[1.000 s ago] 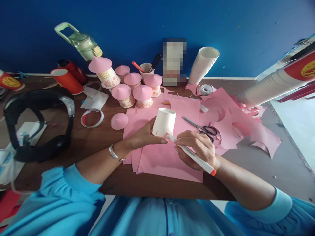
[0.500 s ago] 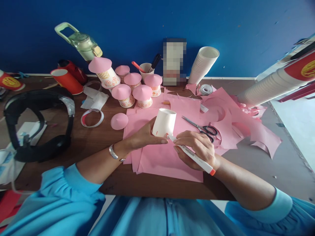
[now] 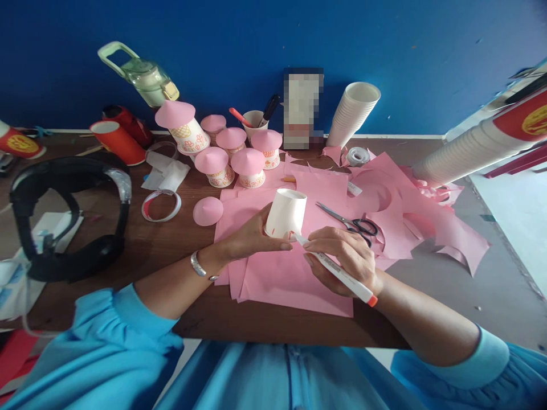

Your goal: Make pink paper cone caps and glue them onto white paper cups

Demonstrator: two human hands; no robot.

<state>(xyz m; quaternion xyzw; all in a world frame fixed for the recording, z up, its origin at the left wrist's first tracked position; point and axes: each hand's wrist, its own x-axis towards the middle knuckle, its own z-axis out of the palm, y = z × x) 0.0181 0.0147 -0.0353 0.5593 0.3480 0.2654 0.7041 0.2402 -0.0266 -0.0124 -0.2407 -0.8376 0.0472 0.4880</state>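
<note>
A white paper cup (image 3: 287, 212) is upside down in my left hand (image 3: 255, 232), whose fingers and thumb close around its lower part. Small orange-red marks show near the cup's rim. My right hand (image 3: 344, 259) grips a white marker pen (image 3: 342, 276) with an orange end, its tip at the cup by the marks. Beneath both hands lie sheets of pink paper (image 3: 294, 285). Scissors (image 3: 348, 221) with black handles rest on the paper just beyond my right hand. A loose pink paper cone (image 3: 208, 211) lies to the left of the cup.
Several decorated cups with pink cone roofs (image 3: 248, 162) stand behind. Further back are a pen cup (image 3: 255, 121), a cup stack (image 3: 352, 114) and a green bottle (image 3: 147, 80). A black headband (image 3: 25, 222) and tape roll (image 3: 161, 206) lie left; pink offcuts (image 3: 405, 210) spread right.
The pen tip has shifted slightly right and down along the cup's rim, and the orange-red mark there looks larger. My left hand keeps the cup in nearly the same place.
</note>
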